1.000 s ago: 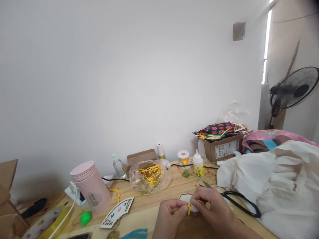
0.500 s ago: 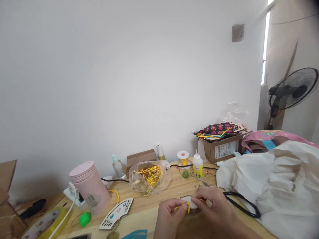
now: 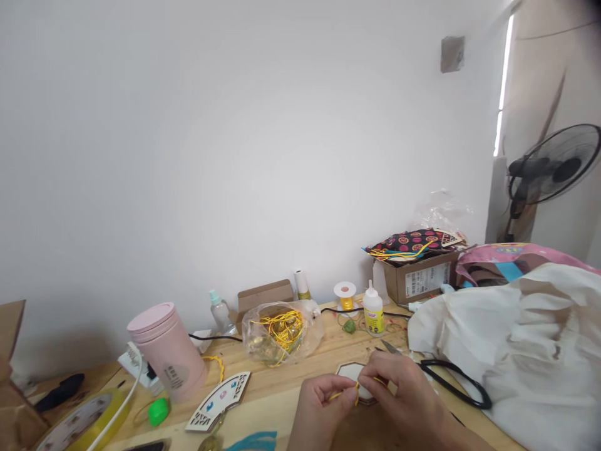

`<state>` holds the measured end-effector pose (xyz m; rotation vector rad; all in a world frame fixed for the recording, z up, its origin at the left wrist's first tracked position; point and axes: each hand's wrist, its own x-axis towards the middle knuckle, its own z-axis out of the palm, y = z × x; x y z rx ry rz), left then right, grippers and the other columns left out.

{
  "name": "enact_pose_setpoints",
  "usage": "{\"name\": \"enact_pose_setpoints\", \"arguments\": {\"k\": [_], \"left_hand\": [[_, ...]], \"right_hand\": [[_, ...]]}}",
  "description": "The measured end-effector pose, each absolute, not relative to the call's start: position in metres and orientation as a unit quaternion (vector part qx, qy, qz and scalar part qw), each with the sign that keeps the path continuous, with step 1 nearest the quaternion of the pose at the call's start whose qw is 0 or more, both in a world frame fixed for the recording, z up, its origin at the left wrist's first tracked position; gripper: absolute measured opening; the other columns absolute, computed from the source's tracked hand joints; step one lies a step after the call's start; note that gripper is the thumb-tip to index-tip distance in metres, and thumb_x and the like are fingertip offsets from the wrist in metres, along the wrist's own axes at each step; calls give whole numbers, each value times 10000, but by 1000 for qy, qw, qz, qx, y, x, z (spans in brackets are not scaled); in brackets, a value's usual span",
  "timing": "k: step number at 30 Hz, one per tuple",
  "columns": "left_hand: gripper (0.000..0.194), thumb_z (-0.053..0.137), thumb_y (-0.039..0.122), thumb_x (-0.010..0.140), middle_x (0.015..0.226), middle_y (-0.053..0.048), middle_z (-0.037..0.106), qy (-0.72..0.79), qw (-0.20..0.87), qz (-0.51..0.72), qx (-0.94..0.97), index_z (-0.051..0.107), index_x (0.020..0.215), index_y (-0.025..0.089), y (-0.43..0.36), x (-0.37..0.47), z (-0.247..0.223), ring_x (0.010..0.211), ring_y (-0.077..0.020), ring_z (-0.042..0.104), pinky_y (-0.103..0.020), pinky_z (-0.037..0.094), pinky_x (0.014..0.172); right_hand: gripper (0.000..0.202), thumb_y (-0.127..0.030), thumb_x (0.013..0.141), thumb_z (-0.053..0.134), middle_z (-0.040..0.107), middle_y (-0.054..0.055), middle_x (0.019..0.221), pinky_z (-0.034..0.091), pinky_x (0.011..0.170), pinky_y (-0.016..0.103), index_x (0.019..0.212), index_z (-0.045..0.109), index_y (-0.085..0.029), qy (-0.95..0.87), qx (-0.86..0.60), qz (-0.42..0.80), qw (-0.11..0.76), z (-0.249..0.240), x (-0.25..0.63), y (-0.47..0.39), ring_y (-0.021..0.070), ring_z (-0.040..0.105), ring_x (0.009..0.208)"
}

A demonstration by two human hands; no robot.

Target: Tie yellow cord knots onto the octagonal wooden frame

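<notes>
My left hand (image 3: 325, 407) is closed, thumb and forefinger pinching a thin yellow cord (image 3: 357, 394). Close beside it, my right hand (image 3: 399, 391) also pinches the cord between its fingertips. A short end of cord hangs down between the two hands. Just behind the fingers lies a white polygonal plaque with a brown edge (image 3: 350, 372), partly covered by my hands. Whether the cord is fastened to the plaque I cannot tell. Past my right hand, the pointed metal blades of what look like scissors (image 3: 389, 347) show.
A glue bottle (image 3: 374, 312), a spool of yellow cord (image 3: 346, 298) and a plastic bag of yellow cords (image 3: 282, 332) stand behind. To the left are a fan-shaped plaque (image 3: 220, 402), a pink canister (image 3: 168, 354) and a tape roll (image 3: 84, 421). White cloth (image 3: 511, 338) covers the right side.
The yellow cord between my fingertips looks thinner and straighter than before. More of the white plaque and the blades shows now. The view has shifted slightly.
</notes>
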<state>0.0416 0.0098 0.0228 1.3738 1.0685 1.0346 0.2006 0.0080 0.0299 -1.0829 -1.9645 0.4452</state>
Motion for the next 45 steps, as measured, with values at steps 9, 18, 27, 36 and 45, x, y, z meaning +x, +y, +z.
{"name": "enact_pose_setpoints", "arguments": {"k": [9, 18, 27, 36, 45], "left_hand": [[292, 664, 382, 561, 656, -63, 679, 470, 521, 430, 568, 679, 670, 112, 12, 39, 19, 628, -166, 581, -215, 440, 579], [282, 654, 360, 573, 695, -73, 683, 477, 529, 434, 552, 676, 705, 112, 14, 36, 11, 676, -186, 590, -245, 446, 639], [217, 584, 287, 627, 648, -68, 668, 507, 492, 377, 599, 670, 662, 91, 14, 39, 15, 628, -172, 562, -227, 415, 580], [206, 606, 286, 604, 659, -69, 678, 503, 500, 379, 594, 680, 663, 102, 11, 39, 17, 647, -187, 574, -240, 423, 600], [185, 569, 260, 622, 714, -67, 691, 505, 443, 377, 638, 691, 691, 139, 13, 41, 14, 714, -216, 601, -265, 457, 652]], "right_hand": [[194, -210, 784, 478, 540, -11, 600, 302, 523, 211, 621, 580, -185, -773, -452, 191, 402, 26, 201, 9, 119, 478, 568], [183, -214, 785, 474, 547, -17, 621, 299, 542, 208, 653, 600, -198, -774, -461, 203, 384, 26, 201, 8, 118, 475, 595], [162, -187, 754, 494, 550, -25, 603, 291, 524, 201, 629, 596, -196, -772, -483, 198, 362, 25, 201, 10, 109, 472, 570], [179, -187, 758, 478, 573, -21, 616, 301, 529, 203, 625, 598, -196, -774, -486, 205, 349, 20, 199, 12, 116, 485, 574], [166, -191, 751, 488, 586, -20, 631, 314, 541, 202, 640, 612, -200, -772, -492, 201, 349, 18, 196, 12, 121, 505, 595]]}}
